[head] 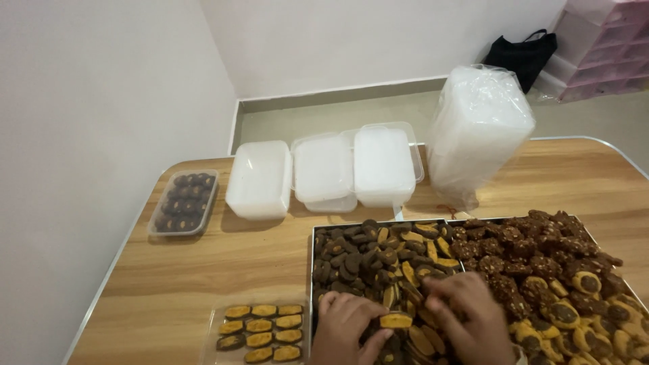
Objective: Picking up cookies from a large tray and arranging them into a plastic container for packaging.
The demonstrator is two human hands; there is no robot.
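Observation:
My left hand pinches an oval yellow-and-brown cookie over the left metal tray, which is piled with dark and yellow cookies. My right hand rests fingers-down in the same pile, right beside the left hand; I cannot tell whether it holds a cookie. A clear plastic container at the tray's left holds neat rows of the oval cookies.
A second tray of chocolate and round yellow cookies lies at right. Three white lidded boxes stand behind the trays. A bagged stack of containers rises at back right. A filled container of dark cookies sits far left.

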